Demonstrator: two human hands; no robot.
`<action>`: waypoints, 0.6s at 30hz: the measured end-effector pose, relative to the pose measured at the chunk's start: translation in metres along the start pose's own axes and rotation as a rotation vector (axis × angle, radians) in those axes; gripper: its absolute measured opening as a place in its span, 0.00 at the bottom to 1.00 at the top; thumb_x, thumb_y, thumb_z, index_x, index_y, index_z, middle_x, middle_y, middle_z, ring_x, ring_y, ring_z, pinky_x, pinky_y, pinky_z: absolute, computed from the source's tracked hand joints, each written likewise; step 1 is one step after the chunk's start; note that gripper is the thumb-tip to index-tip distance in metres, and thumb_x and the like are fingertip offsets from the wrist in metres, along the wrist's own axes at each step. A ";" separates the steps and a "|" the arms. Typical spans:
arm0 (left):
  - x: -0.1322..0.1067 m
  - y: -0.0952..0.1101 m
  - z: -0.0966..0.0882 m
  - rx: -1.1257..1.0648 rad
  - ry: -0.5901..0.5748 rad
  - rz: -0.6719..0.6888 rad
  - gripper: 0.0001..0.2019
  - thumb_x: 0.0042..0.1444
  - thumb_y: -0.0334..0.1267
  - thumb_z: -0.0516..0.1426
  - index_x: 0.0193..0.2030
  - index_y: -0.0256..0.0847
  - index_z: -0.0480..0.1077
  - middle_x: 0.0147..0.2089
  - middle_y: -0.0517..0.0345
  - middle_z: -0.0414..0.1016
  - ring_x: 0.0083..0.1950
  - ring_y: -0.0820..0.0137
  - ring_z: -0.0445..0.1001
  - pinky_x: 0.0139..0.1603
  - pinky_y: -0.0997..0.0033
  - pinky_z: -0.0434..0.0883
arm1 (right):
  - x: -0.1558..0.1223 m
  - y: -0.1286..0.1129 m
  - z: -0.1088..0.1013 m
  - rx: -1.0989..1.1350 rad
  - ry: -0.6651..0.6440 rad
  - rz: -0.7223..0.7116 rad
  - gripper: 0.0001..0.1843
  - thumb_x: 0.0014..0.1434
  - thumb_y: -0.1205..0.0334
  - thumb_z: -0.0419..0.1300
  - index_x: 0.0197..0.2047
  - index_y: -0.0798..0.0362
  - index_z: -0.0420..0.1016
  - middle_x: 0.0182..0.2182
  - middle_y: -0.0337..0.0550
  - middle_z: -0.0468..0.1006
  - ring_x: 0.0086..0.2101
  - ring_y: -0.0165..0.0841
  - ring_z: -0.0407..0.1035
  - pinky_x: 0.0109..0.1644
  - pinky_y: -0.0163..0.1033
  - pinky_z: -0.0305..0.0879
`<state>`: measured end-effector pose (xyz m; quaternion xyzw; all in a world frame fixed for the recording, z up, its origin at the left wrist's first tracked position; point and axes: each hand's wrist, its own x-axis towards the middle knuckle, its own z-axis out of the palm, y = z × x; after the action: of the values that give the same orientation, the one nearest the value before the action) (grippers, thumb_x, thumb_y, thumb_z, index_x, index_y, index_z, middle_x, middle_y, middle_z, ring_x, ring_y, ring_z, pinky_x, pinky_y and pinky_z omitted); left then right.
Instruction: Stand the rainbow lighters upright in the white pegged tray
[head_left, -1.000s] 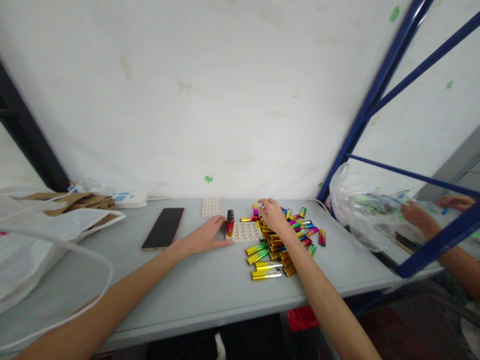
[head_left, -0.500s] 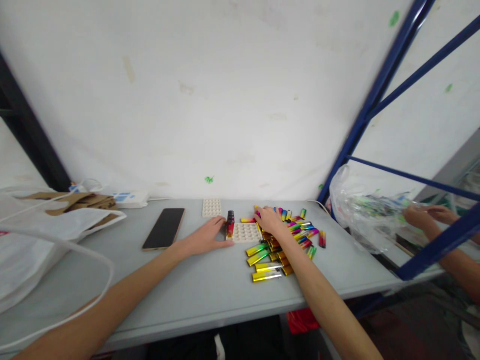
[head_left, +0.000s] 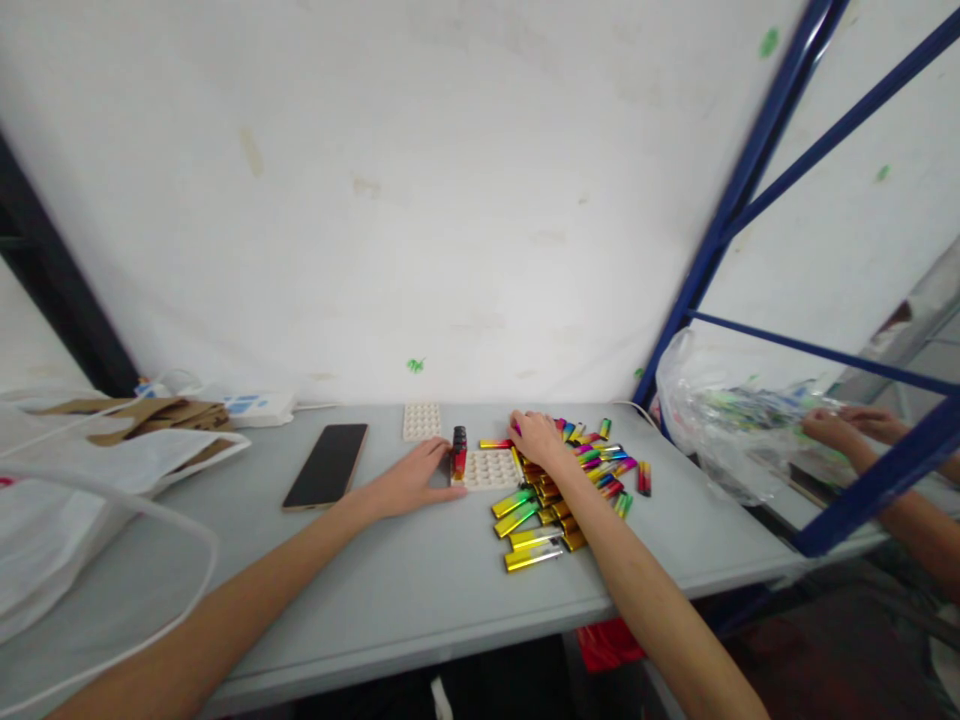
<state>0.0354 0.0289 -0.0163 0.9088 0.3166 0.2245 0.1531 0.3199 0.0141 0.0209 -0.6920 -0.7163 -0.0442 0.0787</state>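
Observation:
My left hand (head_left: 411,482) rests on the table at the left end of a white tray with round holes (head_left: 491,470), thumb and fingers spread along its corner. Beside its fingertips, a short row of red lighters with black tops (head_left: 459,455) stands upright in the tray's left column. My right hand (head_left: 536,438) is at the back left of a heap of shiny, multicoloured lighters (head_left: 551,500). Its fingers are curled down, with a magenta bit of a lighter showing at the fingertips. Its palm and forearm cover part of the heap.
A second white holed tray (head_left: 421,421) lies near the wall. To the left are a dark phone (head_left: 328,466), white bags (head_left: 67,520) and folded cardboard (head_left: 161,420). Blue rack posts (head_left: 720,240) and a clear plastic bag (head_left: 712,430) stand right, where another person's hands (head_left: 840,425) work.
The view has shifted slightly. Both hands stay nearly in place, the right still among the lighters and the left still at the tray's end.

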 end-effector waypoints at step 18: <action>-0.001 0.001 0.000 -0.003 0.016 0.005 0.34 0.60 0.66 0.64 0.60 0.41 0.71 0.66 0.38 0.75 0.67 0.46 0.74 0.72 0.47 0.69 | 0.010 0.010 0.015 0.120 0.043 -0.093 0.23 0.75 0.48 0.59 0.63 0.54 0.78 0.58 0.56 0.82 0.58 0.44 0.76 0.64 0.44 0.65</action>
<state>0.0351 0.0281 -0.0158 0.9075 0.3154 0.2327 0.1512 0.3291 0.0270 0.0077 -0.6507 -0.7473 -0.0196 0.1331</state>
